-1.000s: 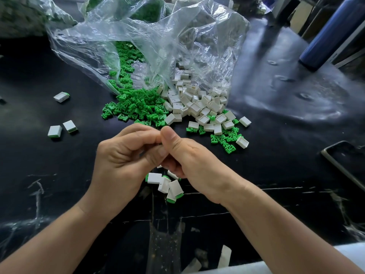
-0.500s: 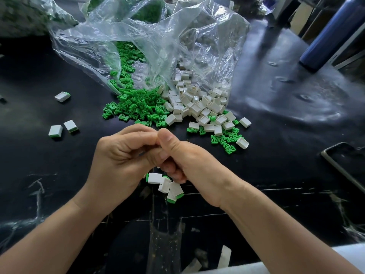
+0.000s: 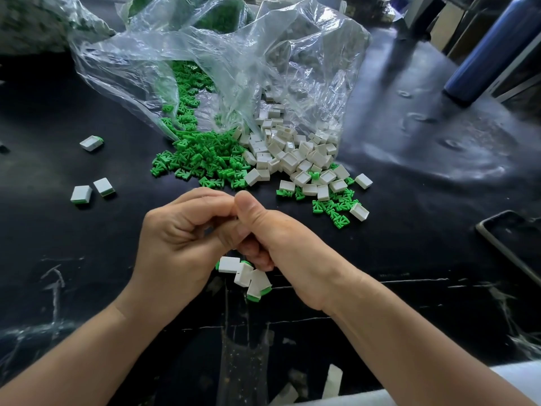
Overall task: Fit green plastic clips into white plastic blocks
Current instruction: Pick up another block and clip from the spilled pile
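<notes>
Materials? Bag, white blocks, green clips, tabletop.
Bag: thin clear plastic film, glossy; it crinkles and is see-through.
White blocks: probably moulded plastic, matte; hollow, crisp edges.
Green clips: likely moulded plastic; uniform colour.
Tabletop: dark, glossy reflections; material unclear.

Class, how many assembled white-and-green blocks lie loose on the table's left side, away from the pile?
3: the far block, the near-left block, the near-right block. A further cluster, closer in, is partly hidden.

Crinkled clear glossy plastic bag (image 3: 222, 68), matt white plastic blocks (image 3: 288, 155), green plastic clips (image 3: 205, 155), scuffed glossy black tabletop (image 3: 409, 159)
</notes>
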`<action>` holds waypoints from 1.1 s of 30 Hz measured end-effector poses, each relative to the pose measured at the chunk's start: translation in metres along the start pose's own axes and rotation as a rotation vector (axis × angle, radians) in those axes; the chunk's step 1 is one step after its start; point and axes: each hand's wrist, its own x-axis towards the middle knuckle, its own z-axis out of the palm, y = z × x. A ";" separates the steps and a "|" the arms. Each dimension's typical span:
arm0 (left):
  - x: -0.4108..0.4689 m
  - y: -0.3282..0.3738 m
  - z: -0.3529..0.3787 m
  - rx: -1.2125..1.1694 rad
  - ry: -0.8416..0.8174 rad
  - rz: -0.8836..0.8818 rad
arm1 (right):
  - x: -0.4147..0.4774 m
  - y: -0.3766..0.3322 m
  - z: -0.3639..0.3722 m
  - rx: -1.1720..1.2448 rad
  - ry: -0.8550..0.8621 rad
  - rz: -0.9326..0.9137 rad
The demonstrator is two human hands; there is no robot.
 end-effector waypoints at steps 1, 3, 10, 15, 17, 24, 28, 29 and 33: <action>0.000 0.000 0.000 -0.004 0.003 -0.004 | 0.000 0.000 0.000 0.000 -0.011 0.003; 0.001 0.000 0.001 -0.008 0.003 -0.009 | -0.001 -0.001 0.001 0.009 0.003 0.014; 0.002 0.000 -0.004 -0.111 -0.006 -0.068 | 0.002 0.002 -0.004 0.040 -0.031 0.091; 0.003 0.002 -0.002 -0.143 -0.006 -0.143 | 0.003 0.001 -0.012 -0.067 -0.092 0.118; 0.003 0.002 -0.002 -0.147 -0.012 -0.172 | 0.002 -0.001 -0.013 -0.152 -0.066 0.120; 0.003 0.000 -0.009 -0.020 -0.047 -0.105 | 0.003 0.000 -0.005 -0.016 -0.018 0.144; 0.003 -0.001 -0.011 -0.010 -0.039 -0.110 | 0.002 0.002 -0.002 -0.020 0.010 0.125; 0.003 -0.001 -0.011 -0.012 -0.040 -0.106 | 0.003 0.003 -0.002 -0.016 0.006 0.117; 0.004 0.000 -0.009 -0.059 -0.042 -0.087 | 0.002 0.000 -0.003 -0.004 -0.036 0.108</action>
